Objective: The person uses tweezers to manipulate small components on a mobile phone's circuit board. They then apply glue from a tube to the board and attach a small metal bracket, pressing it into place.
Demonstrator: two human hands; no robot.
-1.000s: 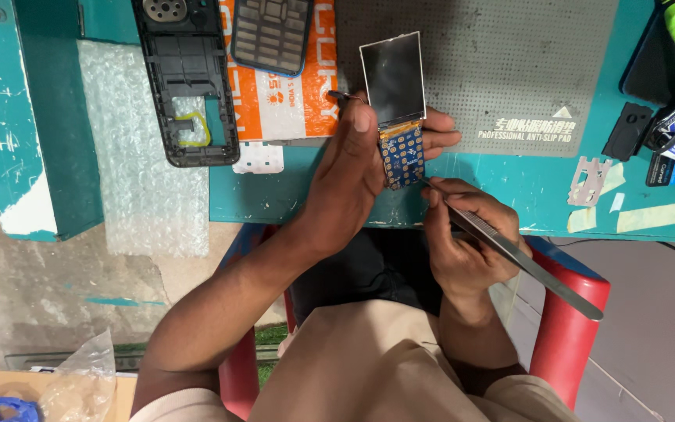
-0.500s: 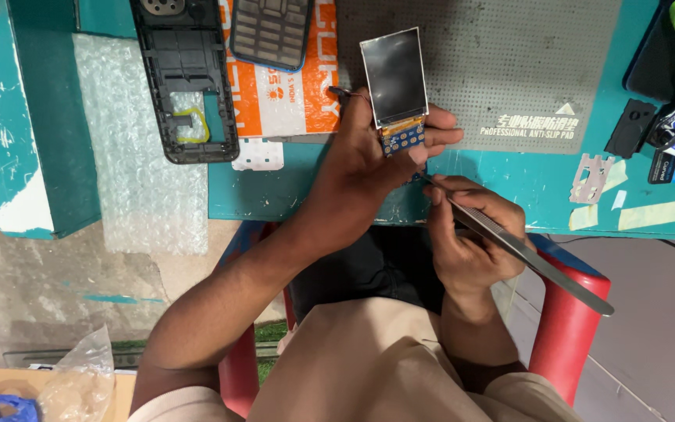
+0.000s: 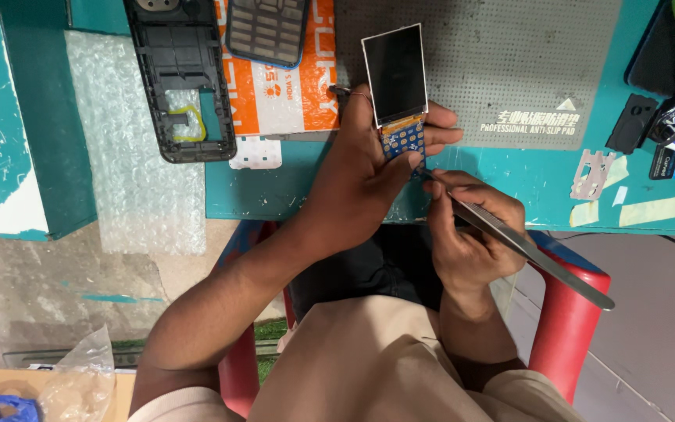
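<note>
Slightly lower over the bench than half a second ago, the small display module (image 3: 394,74) now sits deeper in the left hand (image 3: 369,176), so less of its blue circuit board (image 3: 402,139) shows above the thumb than a second ago, when most of the board was exposed. That hand's fingers wrap the board from behind and the thumb presses its lower edge, gripping it firmly with the dark screen pointing away over the grey perforated mat (image 3: 509,62). The right hand (image 3: 470,234) is clenched around metal tweezers (image 3: 525,248), whose tip has edged up to touch the board's bottom corner, where earlier it stood just short; the work appears to have gone from approach to contact. Unchanged on the teal table (image 3: 291,187) are the black phone shell (image 3: 181,78), the keypad panel (image 3: 267,30) and the bubble wrap (image 3: 130,172).
</note>
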